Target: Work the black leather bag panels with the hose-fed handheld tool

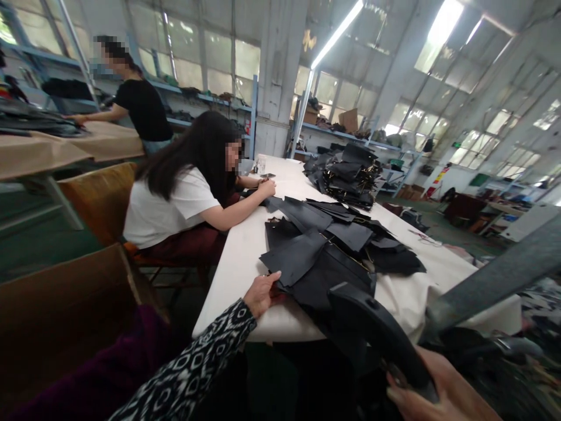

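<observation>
My left hand (262, 292), in a black-and-white patterned sleeve, rests at the near edge of the white table (245, 251), fingers curled on the edge of a pile of black fabric pieces (324, 245). At the bottom right, my right hand (433, 392) is wrapped round the black handle of a large pair of scissors (377, 327). The scissors' long grey blade (495, 280) points up to the right.
A seated person in a white shirt (175, 204) leans on the table to the left. A second stack of black pieces (346, 175) lies farther along. Wooden chairs (100, 199) stand at left. Another person (140, 105) works at a brown-covered table (65, 146) behind.
</observation>
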